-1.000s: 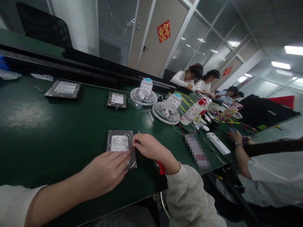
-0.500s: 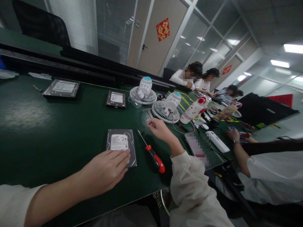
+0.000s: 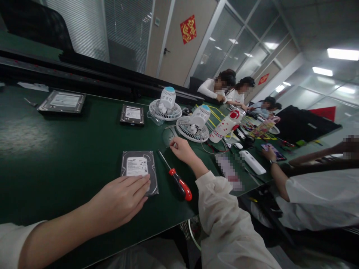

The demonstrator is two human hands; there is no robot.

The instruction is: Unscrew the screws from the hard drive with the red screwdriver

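Note:
My left hand (image 3: 119, 200) lies with its fingers stretched flat across the lower part of a hard drive (image 3: 153, 168), which rests label up on the green table. Beyond the screwdriver, my right hand (image 3: 181, 150) has its thumb and fingertips pinched together. Whatever may be between them is too small to make out. Those fingertips are at the near edge of a clear round dish (image 3: 166, 131) with tiny metal bits in it, perhaps screws. Between my hands lies a screwdriver (image 3: 179, 183) with a red and black handle, its shaft pointing away from me.
Two more hard drives, a large one (image 3: 63, 101) and a small one (image 3: 132, 114), lie farther back. Two white fans (image 3: 193, 127) and a white bottle (image 3: 226, 126) stand behind my right hand. A phone (image 3: 228, 172) and a white device (image 3: 252, 162) are to the right, near a seated person (image 3: 316, 194).
The whole view has shifted slightly, so things appear farther left and higher. My left hand remains on the hard drive, and my right hand stays pinched beside the dish.

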